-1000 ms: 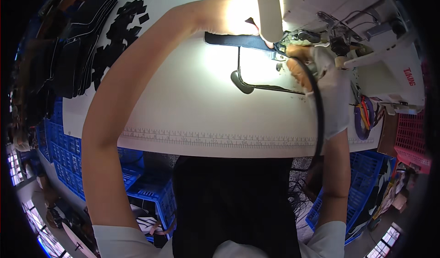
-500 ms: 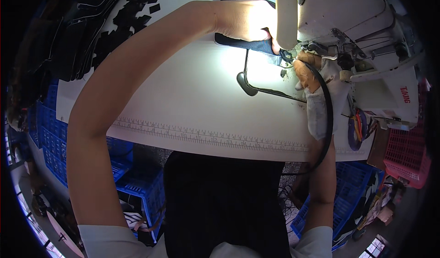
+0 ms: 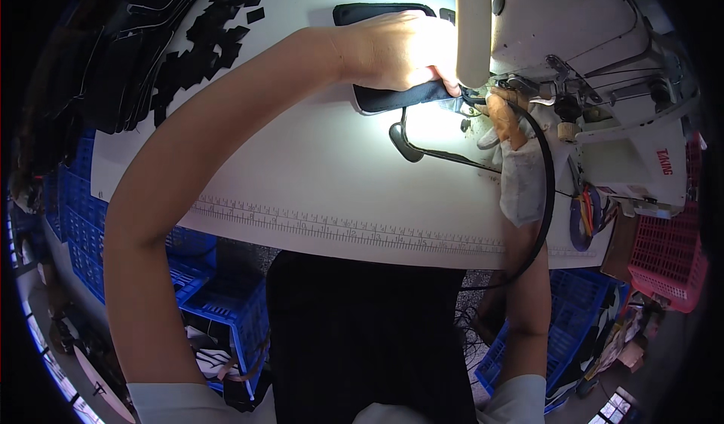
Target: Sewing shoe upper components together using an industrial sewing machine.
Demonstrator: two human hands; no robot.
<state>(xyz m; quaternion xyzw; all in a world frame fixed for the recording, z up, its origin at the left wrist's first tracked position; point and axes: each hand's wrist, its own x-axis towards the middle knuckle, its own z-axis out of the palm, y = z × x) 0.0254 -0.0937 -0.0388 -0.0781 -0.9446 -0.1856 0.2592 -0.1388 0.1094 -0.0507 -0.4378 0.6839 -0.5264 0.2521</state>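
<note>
My left hand [image 3: 403, 51] lies on a dark flat fabric piece [image 3: 377, 98] on the white table [image 3: 302, 168], its fingers pressing the piece's edge close to the needle of the white sewing machine [image 3: 588, 39]. My right hand [image 3: 504, 122], in a pale fingerless sleeve, pinches a thin black strap [image 3: 547, 190] right at the needle. The strap loops down past my right forearm. The fingertips are partly hidden by the machine's lamp [image 3: 473, 28] and glare.
Stacks of black cut pieces [image 3: 188, 47] lie at the table's far left. A ruler strip [image 3: 339, 232] runs along the near table edge. Blue crates [image 3: 90, 251] stand below left, a pink basket [image 3: 667, 262] at right. A black cord with a drop-shaped end [image 3: 403, 141] crosses the table.
The view has shifted so the table and machine sit lower and closer. Both hands stay at the needle, with the fabric piece fed slightly further under the machine.
</note>
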